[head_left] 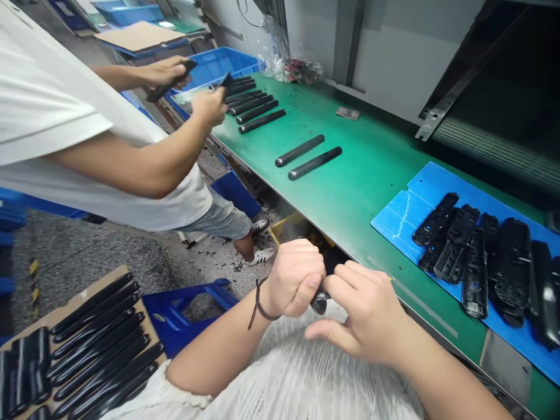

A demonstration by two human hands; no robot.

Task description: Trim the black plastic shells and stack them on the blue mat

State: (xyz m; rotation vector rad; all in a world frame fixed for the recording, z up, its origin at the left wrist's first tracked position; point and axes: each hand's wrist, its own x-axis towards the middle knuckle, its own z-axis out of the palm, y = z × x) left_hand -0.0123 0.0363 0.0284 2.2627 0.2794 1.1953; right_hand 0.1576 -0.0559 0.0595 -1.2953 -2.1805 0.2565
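Close in front of my body, my left hand [298, 279] is closed in a fist around a black plastic part [320, 302]. Only the part's rounded, glossy end shows between my hands; the rest is hidden. My right hand [365, 306] meets it from the other side, its fingers curled against the part and its thumb stretched out below. To the right, on a blue sheet [394, 216], lie several black plastic housings [475, 274] with ribbed insides. Two long black bars [315, 162] rest apart on the green table [350, 198].
At the left a co-worker [131, 134] in a white shirt handles black pieces beside a row of black bars [258, 108]. A blue crate [223, 61] stands behind. Glossy black pieces [100, 344] lie on cardboard at lower left. Below the table edge is a yellow bin [289, 227].
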